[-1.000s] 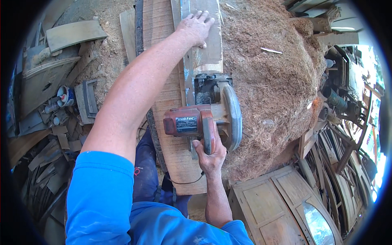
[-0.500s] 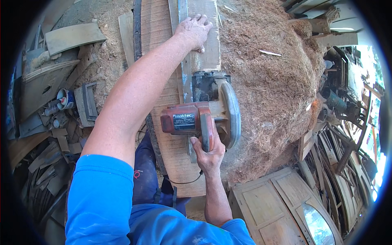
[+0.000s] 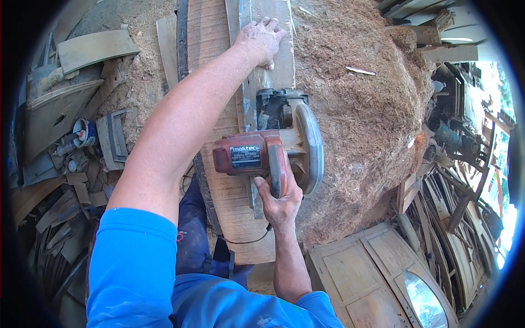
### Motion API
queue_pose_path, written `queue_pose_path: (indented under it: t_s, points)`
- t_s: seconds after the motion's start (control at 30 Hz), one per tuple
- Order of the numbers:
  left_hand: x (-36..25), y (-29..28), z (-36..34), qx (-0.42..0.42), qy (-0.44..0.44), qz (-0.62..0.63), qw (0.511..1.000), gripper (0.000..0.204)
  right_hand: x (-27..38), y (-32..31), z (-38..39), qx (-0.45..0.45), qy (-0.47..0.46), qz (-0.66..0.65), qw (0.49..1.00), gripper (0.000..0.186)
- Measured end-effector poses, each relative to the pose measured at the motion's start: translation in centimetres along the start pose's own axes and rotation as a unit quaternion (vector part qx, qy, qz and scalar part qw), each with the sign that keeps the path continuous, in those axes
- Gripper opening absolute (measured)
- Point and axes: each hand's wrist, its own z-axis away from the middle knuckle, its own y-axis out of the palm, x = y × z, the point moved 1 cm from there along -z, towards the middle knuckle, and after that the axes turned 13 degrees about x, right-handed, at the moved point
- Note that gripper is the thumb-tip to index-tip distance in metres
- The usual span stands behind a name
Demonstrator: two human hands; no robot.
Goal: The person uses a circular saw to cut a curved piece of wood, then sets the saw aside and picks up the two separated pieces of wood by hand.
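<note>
A red circular saw with a grey blade guard stands at the middle, its base plate on the near end of a wooden board. My right hand is wrapped round the saw's rear handle. Farther off, my left hand lies flat on the board with its fingers spread, pressing on it and on a narrow grey strip along its left edge. Under these lies a wide brown plank. The blade itself is hidden under the guard.
A large heap of sawdust and shavings rises right of the plank. Wooden door panels lie at the lower right. Offcuts and a small tub are on the left. The saw's cord hangs close to my legs.
The saw and my right hand have slid a little farther along the board, toward my left hand. My left hand stays on the board.
</note>
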Motion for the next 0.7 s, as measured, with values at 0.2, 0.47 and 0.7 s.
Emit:
queue_pose_path:
  t_s: [0.2, 0.47, 0.7]
  points:
    - [0.0, -0.3, 0.1, 0.000, 0.000, -0.007, 1.000, 0.105, 0.0, 0.1, -0.5, -0.004, -0.012, -0.011, 1.000, 0.074]
    - [-0.1, 0.2, -0.2, -0.014, 0.001, -0.010, 1.000, 0.104, 0.8, 0.1, -1.6, -0.004, -0.025, -0.007, 1.000, 0.074]
    - [-0.1, -0.2, -0.2, 0.013, 0.001, 0.004, 1.000, 0.106, 0.6, 0.1, -2.0, -0.006, -0.035, 0.004, 0.999, 0.073]
